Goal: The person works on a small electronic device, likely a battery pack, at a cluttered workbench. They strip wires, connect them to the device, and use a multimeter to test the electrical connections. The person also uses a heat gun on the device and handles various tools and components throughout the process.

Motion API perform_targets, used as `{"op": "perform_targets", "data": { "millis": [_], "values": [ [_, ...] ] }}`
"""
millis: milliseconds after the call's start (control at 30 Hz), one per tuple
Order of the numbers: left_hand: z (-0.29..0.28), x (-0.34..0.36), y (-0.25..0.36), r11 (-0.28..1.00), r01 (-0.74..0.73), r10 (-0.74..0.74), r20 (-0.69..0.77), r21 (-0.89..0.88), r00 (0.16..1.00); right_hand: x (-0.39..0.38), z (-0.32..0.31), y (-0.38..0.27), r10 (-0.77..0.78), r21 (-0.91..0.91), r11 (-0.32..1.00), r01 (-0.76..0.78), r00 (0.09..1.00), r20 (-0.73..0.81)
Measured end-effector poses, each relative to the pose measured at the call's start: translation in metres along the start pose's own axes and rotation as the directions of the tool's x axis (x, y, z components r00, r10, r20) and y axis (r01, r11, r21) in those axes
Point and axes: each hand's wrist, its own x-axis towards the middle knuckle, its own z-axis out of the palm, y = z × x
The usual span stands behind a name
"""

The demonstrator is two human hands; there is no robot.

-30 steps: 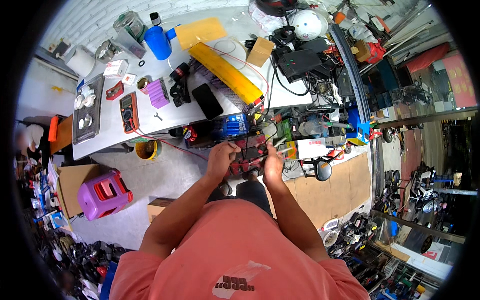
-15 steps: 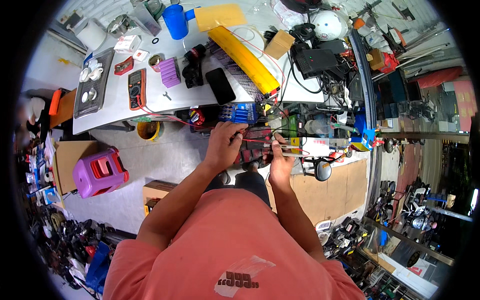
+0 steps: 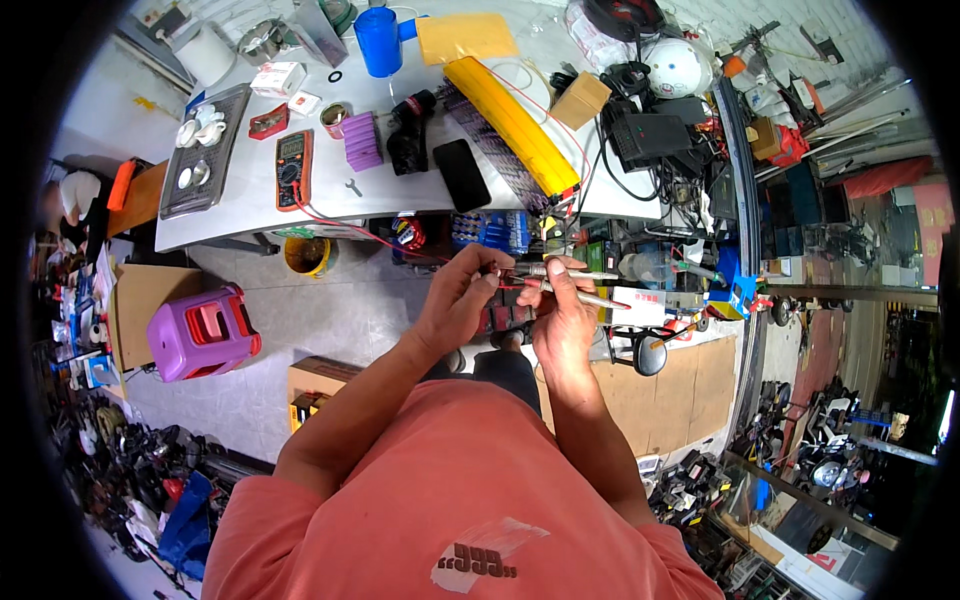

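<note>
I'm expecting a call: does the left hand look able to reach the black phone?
Probably yes: the black phone lies near the front edge of the table, with nothing visible standing between it and the left hand.

dark print [image 3: 478,562] on shirt [image 3: 400,460], digits [image 3: 291,148] on multimeter [image 3: 293,170]
</note>
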Motion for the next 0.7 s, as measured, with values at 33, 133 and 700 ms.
{"op": "perform_targets", "data": {
  "millis": [33,133,700],
  "values": [
    [0.002,0.0,0.001,0.999,-0.033,0.033,-0.006,-0.004,0.999,0.0,0.004,0.001,-0.021,-0.016,1.0,0.021,1.0,-0.021],
    [0.005,0.0,0.004,0.999,-0.049,0.05,-0.059,0.009,0.997,0.0,0.007,0.001,-0.095,-0.062,0.993,0.097,0.994,0.046],
    [-0.002,0.005,0.007,0.96,0.079,-0.097,-0.052,-0.269,0.994,-0.008,0.03,-0.001,-0.179,-0.158,0.966,0.203,0.972,0.154]
  ]
}}
